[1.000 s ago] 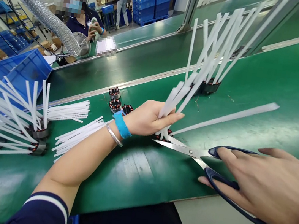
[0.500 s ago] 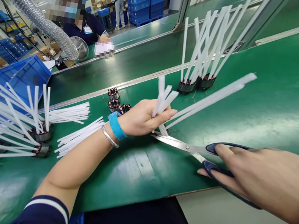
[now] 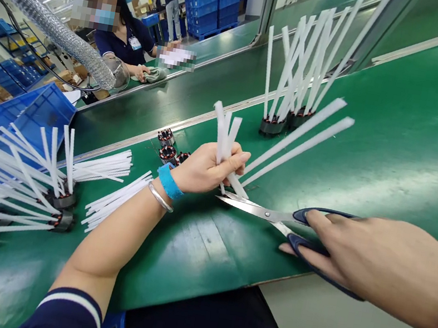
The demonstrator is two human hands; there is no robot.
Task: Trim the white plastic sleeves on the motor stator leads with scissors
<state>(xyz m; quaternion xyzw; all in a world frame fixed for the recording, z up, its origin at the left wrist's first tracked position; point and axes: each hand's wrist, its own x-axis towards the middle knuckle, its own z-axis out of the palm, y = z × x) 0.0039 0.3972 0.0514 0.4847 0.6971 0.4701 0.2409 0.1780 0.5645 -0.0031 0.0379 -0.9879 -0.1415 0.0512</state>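
My left hand is closed around a bundle of white strips that stick up out of a small wound part hidden under the fingers. Two longer white strips slant up to the right from the same spot. My right hand grips dark-blue-handled scissors, whose blades lie low over the green belt with the tips at the base of the strips below my left hand. I wear a blue band and a metal bangle on the left wrist.
Two stators with tall white strips stand further up the green belt. Several more strip-filled stators lie at the left by a blue crate. Loose cut strips and three small bare stators lie nearby. A masked person works across the far belt.
The strips in my left hand have become much shorter; cut lengths fell away. The scissors closed and shifted slightly left toward my left hand. The person across lowered their hands to the belt.
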